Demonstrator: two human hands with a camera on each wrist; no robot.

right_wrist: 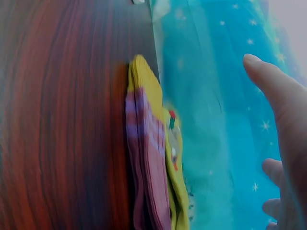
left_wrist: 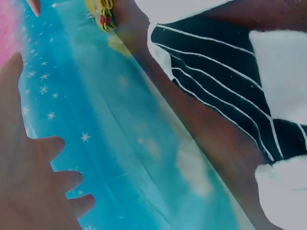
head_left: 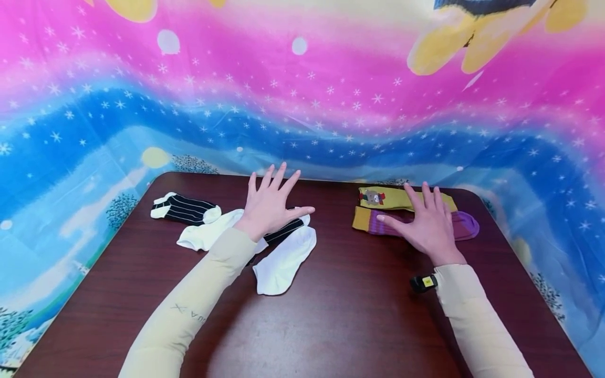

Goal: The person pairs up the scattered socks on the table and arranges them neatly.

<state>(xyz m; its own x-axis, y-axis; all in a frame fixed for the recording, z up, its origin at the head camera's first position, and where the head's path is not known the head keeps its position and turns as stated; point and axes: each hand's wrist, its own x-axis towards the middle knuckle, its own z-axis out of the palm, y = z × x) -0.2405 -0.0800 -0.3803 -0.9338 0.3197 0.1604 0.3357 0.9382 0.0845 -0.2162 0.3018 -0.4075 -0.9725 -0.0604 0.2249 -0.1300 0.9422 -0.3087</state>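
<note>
Head view: left hand [head_left: 268, 206] and right hand [head_left: 432, 224] spread, holding nothing; purple sock [head_left: 375, 227] beside yellow sock [head_left: 395, 199], likely keeping both visible.

Behind a dark wood-grain desk [head_left: 368, 299], a patterned cloth [head_left: 264, 113] is hanging and running along both sides, showing pink and blue bands with white snowflakes [head_left: 377, 98]; pale light [head_left: 288, 336] is glinting off the desk's near surface.

Socks [head_left: 285, 262] (white, striped, yellow, purple) form two groups.
</note>
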